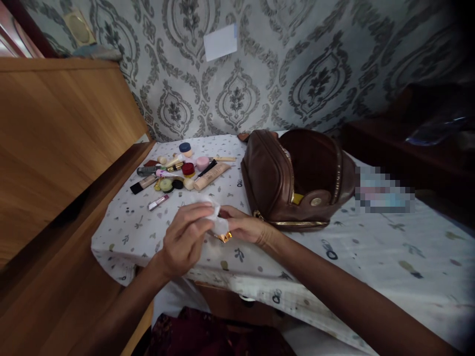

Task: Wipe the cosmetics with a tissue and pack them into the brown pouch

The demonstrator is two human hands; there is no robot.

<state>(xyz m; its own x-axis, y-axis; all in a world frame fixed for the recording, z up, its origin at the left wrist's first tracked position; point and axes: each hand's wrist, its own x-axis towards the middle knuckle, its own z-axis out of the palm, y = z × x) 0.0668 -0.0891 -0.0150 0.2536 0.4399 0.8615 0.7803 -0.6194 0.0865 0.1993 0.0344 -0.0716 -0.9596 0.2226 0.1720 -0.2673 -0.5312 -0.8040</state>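
Over the front of the table, my left hand (187,237) is closed on a thin white wipe (219,225). Pressed up against it from the other side is my right hand (245,225), fingers closed round a small item with a shiny gold end (224,238). Most of that item is hidden by the wipe and fingers, so its kind cannot be made out. Just right of my hands stands a brown leather bag (265,188), unzipped, with something yellow (297,198) inside. Beyond my left hand lies a lip gloss tube (158,202).
Several cosmetics lie at the back left, including a beige tube (212,176), a red jar (188,169), a pink jar (202,163) and a blue-lidded jar (184,149). A patterned white cloth (148,237) covers the table. A wooden cabinet (67,138) borders the left side; a blurred patch (384,190) lies right.
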